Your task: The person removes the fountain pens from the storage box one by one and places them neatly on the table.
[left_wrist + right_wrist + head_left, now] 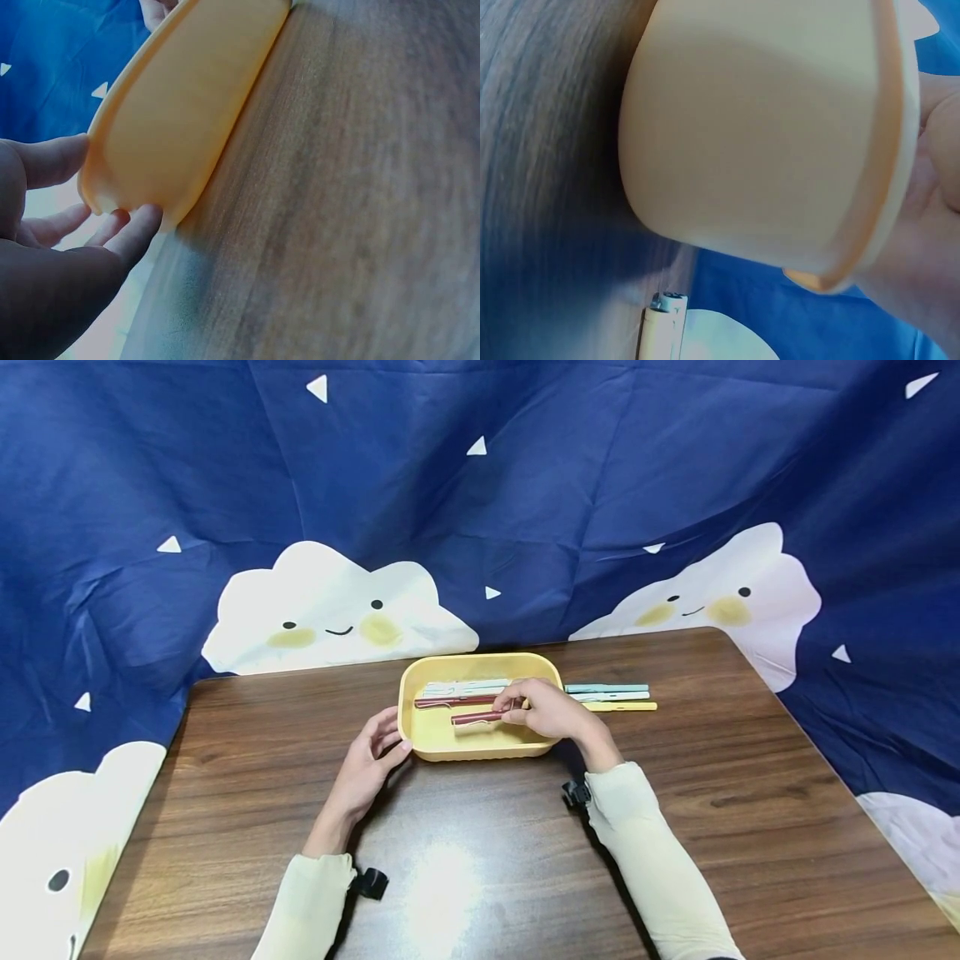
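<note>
A yellow tray (459, 750) stands near the far edge of the table. My left hand (367, 764) holds its left end, with the thumb at the front corner and the other fingers along the side. Over the tray, my right hand (551, 708) pinches a dark red pen (474, 718) with a clip. Behind that pen lies another dark red pen (442, 702) in the tray, and pale pens (465, 687) lie farther back. The right wrist view shows the tray's outer wall (750, 142), which hides the held pen.
To the right of the tray, a teal pen (611, 688), a pale blue pen (622, 696) and a yellow pen (633, 707) lie side by side on the wooden table (750, 777). A blue cloth (525, 460) with clouds hangs behind.
</note>
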A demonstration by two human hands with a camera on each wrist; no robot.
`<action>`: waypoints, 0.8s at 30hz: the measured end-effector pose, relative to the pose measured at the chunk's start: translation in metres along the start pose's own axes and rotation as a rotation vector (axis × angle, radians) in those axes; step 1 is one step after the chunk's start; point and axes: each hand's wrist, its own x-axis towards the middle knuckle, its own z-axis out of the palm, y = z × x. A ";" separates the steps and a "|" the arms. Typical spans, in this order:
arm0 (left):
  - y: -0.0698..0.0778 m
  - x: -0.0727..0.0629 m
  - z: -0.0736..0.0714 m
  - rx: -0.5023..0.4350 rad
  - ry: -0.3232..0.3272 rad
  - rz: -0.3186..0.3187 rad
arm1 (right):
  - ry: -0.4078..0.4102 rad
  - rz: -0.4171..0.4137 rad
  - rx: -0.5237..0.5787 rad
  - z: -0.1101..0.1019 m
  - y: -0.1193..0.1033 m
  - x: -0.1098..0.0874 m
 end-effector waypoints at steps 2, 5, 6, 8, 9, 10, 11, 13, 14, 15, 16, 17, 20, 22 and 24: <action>0.000 0.000 0.000 -0.001 0.001 0.002 | 0.008 -0.011 0.003 -0.001 0.000 -0.002; 0.000 0.000 -0.001 0.000 0.001 0.000 | 0.018 -0.022 0.009 -0.003 0.000 -0.004; -0.001 0.000 -0.001 0.001 0.000 -0.001 | 0.023 -0.025 0.010 -0.004 0.000 -0.005; -0.001 0.000 -0.001 0.002 -0.001 -0.002 | 0.035 -0.025 0.013 -0.005 0.000 -0.007; -0.001 0.001 -0.001 0.001 -0.002 -0.002 | 0.040 -0.023 0.012 -0.006 0.000 -0.008; -0.002 0.001 -0.001 0.000 -0.004 -0.002 | 0.045 -0.022 0.012 -0.007 0.000 -0.009; -0.002 0.001 -0.001 0.000 -0.004 -0.001 | 0.051 -0.021 0.009 -0.009 -0.001 -0.010; -0.002 0.001 -0.002 -0.001 -0.005 0.000 | 0.063 -0.013 0.001 -0.011 0.000 -0.012; -0.002 0.001 -0.002 -0.001 -0.005 0.000 | 0.067 -0.009 -0.003 -0.013 0.000 -0.013; -0.002 0.001 -0.002 -0.001 -0.005 0.002 | 0.072 -0.006 -0.010 -0.014 0.000 -0.014; -0.002 0.001 -0.002 -0.001 -0.004 0.003 | 0.077 -0.004 -0.014 -0.015 0.001 -0.015; -0.002 0.002 -0.002 0.001 -0.004 0.004 | 0.083 -0.002 -0.017 -0.016 0.001 -0.016; -0.002 0.002 -0.002 0.005 -0.003 0.007 | 0.097 -0.009 -0.024 -0.018 0.004 -0.019; -0.002 0.001 -0.002 0.011 -0.003 0.005 | 0.103 -0.009 -0.021 -0.019 0.006 -0.021; -0.002 0.001 -0.002 0.013 -0.004 0.002 | 0.106 -0.005 -0.019 -0.020 0.008 -0.024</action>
